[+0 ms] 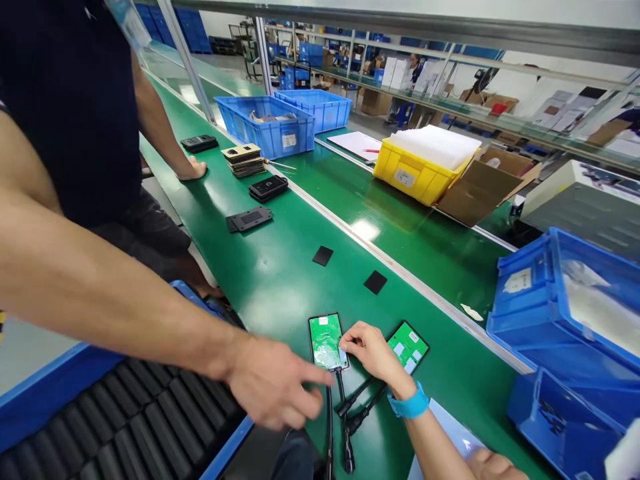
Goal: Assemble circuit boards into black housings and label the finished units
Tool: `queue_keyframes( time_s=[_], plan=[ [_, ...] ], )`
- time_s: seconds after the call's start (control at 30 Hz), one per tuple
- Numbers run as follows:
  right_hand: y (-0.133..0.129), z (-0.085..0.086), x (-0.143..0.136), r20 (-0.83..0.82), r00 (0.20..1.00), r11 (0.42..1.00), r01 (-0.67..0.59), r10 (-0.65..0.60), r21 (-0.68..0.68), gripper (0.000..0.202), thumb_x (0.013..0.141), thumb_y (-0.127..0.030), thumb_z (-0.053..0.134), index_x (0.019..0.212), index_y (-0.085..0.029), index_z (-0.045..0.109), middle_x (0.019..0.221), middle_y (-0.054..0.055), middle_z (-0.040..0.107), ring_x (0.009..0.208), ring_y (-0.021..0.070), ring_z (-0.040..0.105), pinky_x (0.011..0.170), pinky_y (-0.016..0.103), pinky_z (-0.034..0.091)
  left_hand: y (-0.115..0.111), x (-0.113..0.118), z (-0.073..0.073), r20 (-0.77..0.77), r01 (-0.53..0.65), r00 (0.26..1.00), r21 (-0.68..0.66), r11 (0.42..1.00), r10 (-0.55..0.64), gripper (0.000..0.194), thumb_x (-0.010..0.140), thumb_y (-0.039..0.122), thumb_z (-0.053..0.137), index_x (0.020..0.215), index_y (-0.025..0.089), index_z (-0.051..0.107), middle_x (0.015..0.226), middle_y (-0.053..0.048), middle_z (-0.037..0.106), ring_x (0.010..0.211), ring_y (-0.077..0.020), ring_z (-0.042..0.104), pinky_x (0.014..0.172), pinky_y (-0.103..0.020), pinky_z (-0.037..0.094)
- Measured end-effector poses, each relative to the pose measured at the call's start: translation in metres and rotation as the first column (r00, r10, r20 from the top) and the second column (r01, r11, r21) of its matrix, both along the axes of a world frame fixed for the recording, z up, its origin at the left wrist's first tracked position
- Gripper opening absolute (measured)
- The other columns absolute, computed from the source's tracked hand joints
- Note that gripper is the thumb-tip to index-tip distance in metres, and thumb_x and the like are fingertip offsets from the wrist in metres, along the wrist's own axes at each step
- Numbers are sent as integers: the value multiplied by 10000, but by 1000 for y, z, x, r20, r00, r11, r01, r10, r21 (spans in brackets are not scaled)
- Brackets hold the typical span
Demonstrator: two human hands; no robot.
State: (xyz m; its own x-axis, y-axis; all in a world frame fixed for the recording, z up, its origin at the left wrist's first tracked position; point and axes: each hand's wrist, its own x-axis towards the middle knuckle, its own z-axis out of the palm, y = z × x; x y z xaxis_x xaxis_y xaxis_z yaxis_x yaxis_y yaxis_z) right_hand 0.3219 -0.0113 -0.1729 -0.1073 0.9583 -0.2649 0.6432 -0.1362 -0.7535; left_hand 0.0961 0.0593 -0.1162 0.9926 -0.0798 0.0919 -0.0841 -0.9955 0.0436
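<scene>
My left hand point(373, 353), wearing a bright blue wristband point(410, 401), pinches a small pale blue pad point(343, 357) at the lower right corner of a green circuit board point(324, 337) in a thin black case. To its right lies a second green circuit board point(413, 339) bearing several pale pads, partly behind my wrist. Black cables with connectors point(349, 450) run from the boards toward me. At the bottom edge my right hand point(495, 465) is only partly in frame, by a pale blue sheet point(447, 427); its fingertips are hidden. A co-worker's hand point(280, 383) points at the first board.
Two black squares point(323, 256) point(375, 282) lie on the green bench point(285, 287). Farther off are black housings point(269, 188), a stack of cards point(243, 160) and blue bins point(265, 127). A yellow bin point(420, 170) stands behind; blue bins point(530, 293) flank the right. A crate of black parts point(125, 413) sits lower left.
</scene>
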Motion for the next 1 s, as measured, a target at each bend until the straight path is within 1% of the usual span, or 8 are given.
queue_keyframes(
  time_s=[0.07, 0.17, 0.3, 0.5, 0.63, 0.8, 0.9, 1.0],
  plan=[
    [0, -2, 0, -1, 1000, 1000, 7, -7, -4, 125, 778, -120, 639, 713, -183, 725, 754, 20, 618, 672, 136, 522, 646, 247, 361, -23, 15, -5, -7, 367, 930, 0, 930, -367, 224, 808, 292, 588, 615, 376, 665, 822, 59, 672, 970, -194, 559, 1086, -351, 356],
    [-1, -3, -1, -7, 999, 1000, 31, -31, -5, 121, 781, -131, 634, 720, -186, 724, 759, 18, 619, 663, 135, 513, 631, 246, 360, -41, 30, -17, -27, 530, 847, -23, 848, -531, 233, 817, 216, 562, 640, 289, 697, 859, -1, 692, 977, -235, 537, 1141, -424, 258],
    [-3, -1, -2, -23, 998, 998, 57, -57, 2, 131, 773, -134, 624, 701, -188, 719, 741, 11, 605, 652, 135, 503, 626, 250, 360, -46, 32, -24, -12, 490, 870, -88, 867, -493, 174, 786, 232, 612, 631, 245, 691, 839, -12, 680, 933, -223, 529, 1033, -385, 362],
    [-6, -2, -1, -78, 990, 993, 119, -117, 19, 129, 754, -167, 608, 671, -203, 700, 701, -2, 584, 629, 135, 493, 611, 257, 362, -37, 23, -9, -20, 413, 910, -50, 909, -415, 197, 821, 220, 606, 636, 249, 670, 817, -23, 614, 885, -229, 525, 831, -396, 414],
    [-6, -3, 2, -137, 966, 971, 229, -220, 60, 145, 792, -253, 553, 715, -188, 657, 719, 9, 592, 632, 141, 502, 606, 260, 377, -15, 25, -14, 11, 432, 901, 17, 901, -433, 234, 817, 186, 595, 595, 241, 646, 737, -24, 595, 741, -208, 509, 790, -383, 402],
    [3, -7, 12, -200, 902, 907, 408, -382, 106, 302, 879, -403, 404, 840, -173, 596, 715, 39, 610, 606, 164, 523, 545, 271, 407, -3, 33, -25, 24, 513, 857, 59, 856, -515, 240, 795, 189, 600, 566, 254, 633, 708, -19, 585, 748, -206, 516, 787, -387, 389],
    [10, -9, 14, -179, 875, 866, 477, -450, 150, 265, 836, -388, 477, 790, -178, 632, 882, 96, 644, 810, 228, 568, 672, 326, 441, -6, 36, -28, 9, 543, 839, 79, 836, -545, 228, 779, 180, 612, 565, 257, 634, 730, -14, 596, 776, -206, 523, 814, -398, 386],
    [14, -11, 7, -130, 864, 843, 503, -486, 192, 184, 788, -313, 554, 712, -200, 679, 1038, 107, 620, 1005, 275, 509, 851, 396, 405, -8, 37, -32, 6, 548, 834, 91, 831, -551, 244, 797, 198, 595, 566, 268, 632, 750, 1, 612, 797, -196, 525, 842, -387, 385]
  ],
)
